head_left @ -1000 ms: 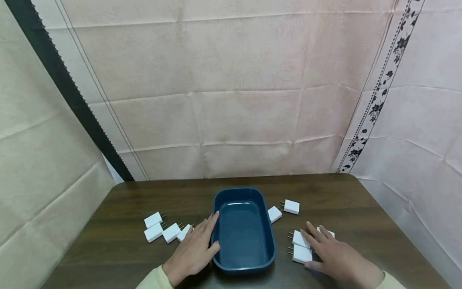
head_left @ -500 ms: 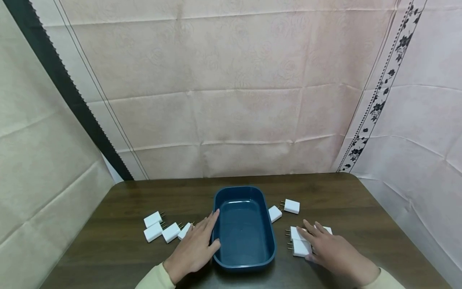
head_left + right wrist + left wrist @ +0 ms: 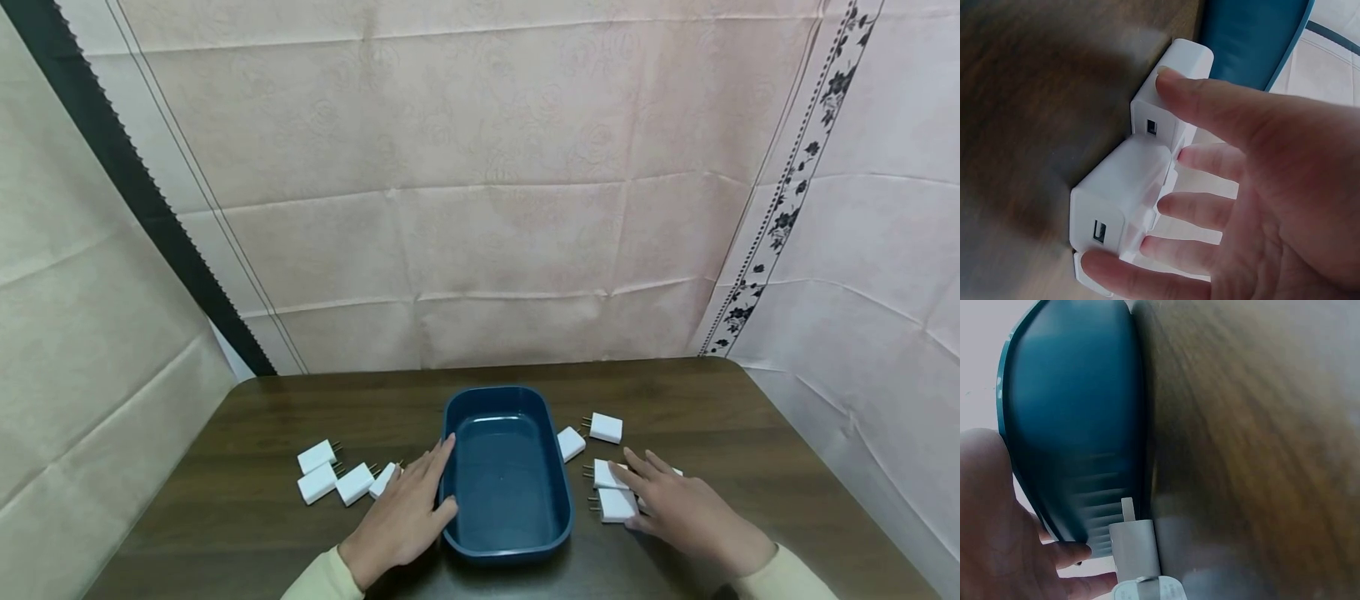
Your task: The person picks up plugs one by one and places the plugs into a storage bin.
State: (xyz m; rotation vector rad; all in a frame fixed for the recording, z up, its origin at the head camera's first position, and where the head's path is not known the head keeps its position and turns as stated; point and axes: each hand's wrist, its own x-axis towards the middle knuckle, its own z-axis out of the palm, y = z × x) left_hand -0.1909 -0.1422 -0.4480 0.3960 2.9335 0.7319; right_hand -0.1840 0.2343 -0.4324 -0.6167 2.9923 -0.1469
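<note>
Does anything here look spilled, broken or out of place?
Nothing visible looks spilled or broken. The white plugs look a bit untidy, lying at mixed angles on the table either side of the blue tray. The right hand hides parts of some.

The right hand [image 3: 686,508] hides some of the white plugs [image 3: 617,507] at the tub's [image 3: 510,483] three o'clock from me. The left hand [image 3: 403,523] covers part of another plug [image 3: 383,481] at nine. Both sleeves [image 3: 326,578] get cut off, at five and seven.
</note>
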